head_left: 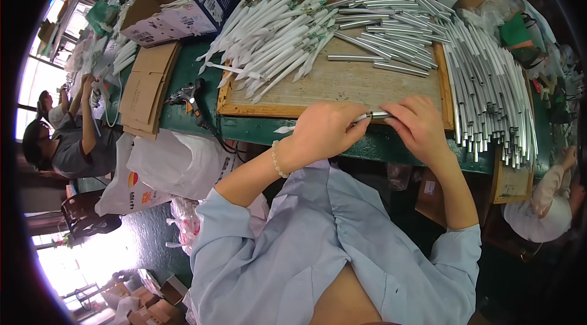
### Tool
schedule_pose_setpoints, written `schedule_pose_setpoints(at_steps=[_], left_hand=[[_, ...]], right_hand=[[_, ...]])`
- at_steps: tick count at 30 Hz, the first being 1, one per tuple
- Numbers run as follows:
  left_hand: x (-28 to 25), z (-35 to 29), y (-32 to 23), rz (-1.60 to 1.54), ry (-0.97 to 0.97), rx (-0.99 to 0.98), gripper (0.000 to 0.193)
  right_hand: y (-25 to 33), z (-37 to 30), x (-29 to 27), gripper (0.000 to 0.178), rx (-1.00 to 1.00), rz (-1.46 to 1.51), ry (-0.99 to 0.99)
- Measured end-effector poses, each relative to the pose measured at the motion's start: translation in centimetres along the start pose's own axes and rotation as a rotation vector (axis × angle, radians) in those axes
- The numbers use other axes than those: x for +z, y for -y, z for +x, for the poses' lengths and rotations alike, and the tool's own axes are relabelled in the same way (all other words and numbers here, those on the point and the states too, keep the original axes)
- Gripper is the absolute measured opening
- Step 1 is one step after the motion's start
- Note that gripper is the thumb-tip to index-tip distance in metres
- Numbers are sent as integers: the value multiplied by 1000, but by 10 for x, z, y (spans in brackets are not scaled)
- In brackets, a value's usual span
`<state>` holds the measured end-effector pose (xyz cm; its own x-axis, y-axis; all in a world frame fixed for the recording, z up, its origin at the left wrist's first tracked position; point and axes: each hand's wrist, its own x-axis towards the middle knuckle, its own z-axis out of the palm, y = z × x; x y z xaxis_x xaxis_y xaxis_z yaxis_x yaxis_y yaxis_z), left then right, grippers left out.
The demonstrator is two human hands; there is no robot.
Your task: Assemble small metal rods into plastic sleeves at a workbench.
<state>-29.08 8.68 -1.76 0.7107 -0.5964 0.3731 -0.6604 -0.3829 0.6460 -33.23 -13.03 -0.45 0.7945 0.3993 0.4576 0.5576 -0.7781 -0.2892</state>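
My left hand [327,130] is closed around a slim white rod with a pointed white tip [284,130], which sticks out past the wrist side. In my right hand [420,128], thumb and fingers pinch a short silver metal tube [381,114]. Rod and tube meet end to end between the hands; whether one sits inside the other I cannot tell. Beyond them lies a wood-framed board [367,86]. On it are a heap of similar white rods [275,40] and a pile of loose silver tubes [391,31].
Silver-and-white rods [489,86] lie in rows at the right. A black glue gun [194,105], flattened cardboard [145,89] and an open carton [177,7] are on the left. White plastic bags [177,166] hang below the green table edge. Other people sit at both sides.
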Motion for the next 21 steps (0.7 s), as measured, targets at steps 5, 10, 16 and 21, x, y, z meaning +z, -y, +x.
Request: schedule_pose_setpoints(at_steps=[5, 10, 16, 21], left_hand=[[0, 1, 3, 2, 88, -47, 18], [-4, -2, 11, -120, 226, -38, 21], [-18, 4, 20, -733, 569, -375, 21], [-24, 8, 16, -488, 669, -405, 21]], right_hand=[[3, 1, 1, 26, -70, -50, 14], [7, 0, 6, 31, -116, -158, -30], [13, -2, 0, 36, -273, -266, -142], [18, -4, 1, 31, -288, -308, -149]])
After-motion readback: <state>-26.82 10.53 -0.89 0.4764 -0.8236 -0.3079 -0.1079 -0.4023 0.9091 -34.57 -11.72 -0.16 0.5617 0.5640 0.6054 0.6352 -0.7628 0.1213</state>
